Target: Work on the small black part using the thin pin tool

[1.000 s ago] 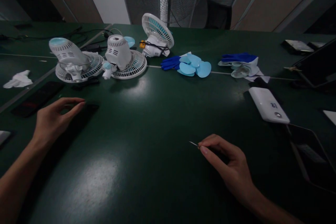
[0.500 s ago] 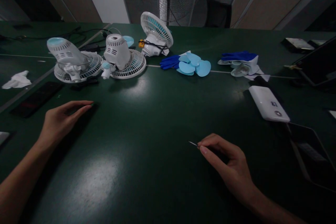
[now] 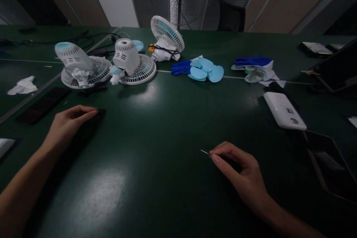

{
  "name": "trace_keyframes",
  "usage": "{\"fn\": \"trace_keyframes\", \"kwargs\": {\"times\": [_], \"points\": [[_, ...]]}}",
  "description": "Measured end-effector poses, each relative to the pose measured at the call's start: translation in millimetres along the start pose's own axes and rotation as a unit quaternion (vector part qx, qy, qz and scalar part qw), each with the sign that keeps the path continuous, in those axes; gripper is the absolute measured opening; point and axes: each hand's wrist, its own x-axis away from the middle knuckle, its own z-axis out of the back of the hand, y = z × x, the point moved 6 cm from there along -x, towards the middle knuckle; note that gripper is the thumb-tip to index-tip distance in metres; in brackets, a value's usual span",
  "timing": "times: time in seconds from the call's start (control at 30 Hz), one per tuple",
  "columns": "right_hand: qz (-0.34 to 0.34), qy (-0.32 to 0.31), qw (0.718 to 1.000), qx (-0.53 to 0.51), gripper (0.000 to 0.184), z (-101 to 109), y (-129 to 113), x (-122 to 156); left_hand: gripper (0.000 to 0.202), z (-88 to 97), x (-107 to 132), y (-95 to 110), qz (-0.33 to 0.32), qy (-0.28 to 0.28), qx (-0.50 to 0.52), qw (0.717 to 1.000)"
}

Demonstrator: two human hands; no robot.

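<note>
My left hand point(image 3: 68, 121) is closed in a pinch low over the green table point(image 3: 156, 126). A small dark thing shows at its fingertips, too small to name. Between the thumb and forefinger of my right hand point(image 3: 241, 173) is a thin pointed metal piece point(image 3: 205, 151), its tip toward the left; its other end is hidden by my fingers. The two hands are well apart. Beyond my left hand lie two white fans, a left one point(image 3: 79, 61) and a right one point(image 3: 126, 57), face down on their grilles.
A third white fan point(image 3: 164, 41) leans at the back. Light blue fan blades point(image 3: 206, 70) lie beside a blue glove point(image 3: 180, 67). More gloves point(image 3: 253, 63), a white power bank point(image 3: 284, 109) and a dark tablet-like slab point(image 3: 331, 160) are at the right. A dark phone-like slab point(image 3: 41, 106) lies left.
My left thumb and forefinger have closed together on a small dark thing at the table. My right hand stays nearly still with the metal piece. The view has shifted slightly.
</note>
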Motion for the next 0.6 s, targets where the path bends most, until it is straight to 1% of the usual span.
{"fn": "trace_keyframes", "kwargs": {"times": [0.17,0.33,0.4,0.47,0.5,0.57,0.6], "points": [[0.005,0.001,1.000,0.002,0.015,-1,-3,-1,0.058,-0.8,4,3,0.008,0.011,-0.013,1.000],[0.004,-0.002,1.000,0.000,0.016,-1,-5,-1,0.053,2.0,12,18,-0.034,0.018,-0.036,0.999],[0.004,-0.002,1.000,-0.002,0.016,-1,-4,-2,0.054,0.3,15,22,-0.038,0.011,-0.035,0.999],[0.003,-0.004,1.000,-0.001,0.016,-2,-3,-2,0.055,-7.5,20,29,-0.035,-0.009,-0.029,0.999],[0.001,-0.006,1.000,-0.001,0.017,-3,-2,-2,0.054,-14.7,24,35,-0.037,-0.024,-0.019,0.999],[0.001,-0.012,1.000,-0.001,0.017,-5,-1,-3,0.051,-36.3,38,52,-0.058,-0.070,0.014,0.996],[0.006,-0.017,1.000,0.003,0.016,-6,-2,-3,0.047,-51.0,49,63,-0.079,-0.106,0.034,0.991]]}}
